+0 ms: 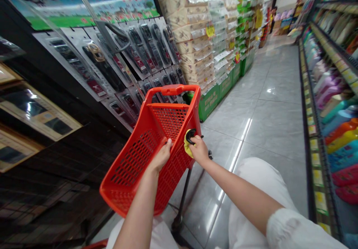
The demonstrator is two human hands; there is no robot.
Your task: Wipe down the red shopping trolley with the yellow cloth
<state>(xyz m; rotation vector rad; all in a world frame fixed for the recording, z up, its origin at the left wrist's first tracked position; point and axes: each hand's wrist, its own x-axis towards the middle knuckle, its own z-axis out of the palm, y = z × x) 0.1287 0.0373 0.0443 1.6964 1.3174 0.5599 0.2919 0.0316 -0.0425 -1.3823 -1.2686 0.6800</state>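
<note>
A red plastic shopping cart basket (pixel 137 155) with slotted walls stands tilted in front of me. My left hand (pixel 163 155) is closed over its near side rim with the thumb up; the other fingers are mostly hidden. Just outside the same wall, my right hand (pixel 199 149) grips a bunched yellow and black cloth-like item (pixel 188 144), whose exact kind I cannot make out. The cart's red handle (pixel 172 89) is at the far end, away from both hands. A dark metal cart leg (pixel 184 196) runs down to the floor below.
Packaged belts (pixel 97 60) hang on a display at the left, above framed boxes (pixel 41 107). Stacked cartons (pixel 194 36) on green bases line the aisle. Shelves of colourful bottles (pixel 339 129) run along the right. Grey tiled floor (pixel 274 122) stretches ahead. Someone stands far off.
</note>
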